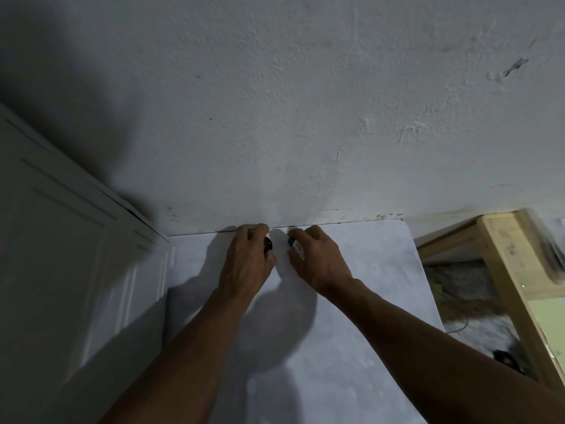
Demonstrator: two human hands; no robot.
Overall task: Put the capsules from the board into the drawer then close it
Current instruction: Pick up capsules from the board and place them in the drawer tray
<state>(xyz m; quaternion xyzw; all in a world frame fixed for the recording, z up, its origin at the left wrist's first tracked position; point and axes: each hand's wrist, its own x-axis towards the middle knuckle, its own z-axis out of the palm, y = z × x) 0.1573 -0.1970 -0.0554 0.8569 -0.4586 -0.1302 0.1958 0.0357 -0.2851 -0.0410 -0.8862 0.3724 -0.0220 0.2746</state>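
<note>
What I see of the person from here is two forearms and two hands, all bare: the left forearm (pixel 189 356) and the right forearm (pixel 428 341) run uncovered from the bottom edge of the view up to the wrists. The left hand (pixel 247 264) and the right hand (pixel 321 264) show ridged knuckles and faint tendon lines across their backs. The light is dim, so finer detail on them is lost to me.

Single wide-angle view, worn on the head. Facing forward and down, straight at a wall (pixel 305 102) filling the upper half. Close over a white table (pixel 351 301), within arm's reach of left hand (pixel 247 261) and right hand (pixel 321 264) at frame centre, both entering from below.
</note>
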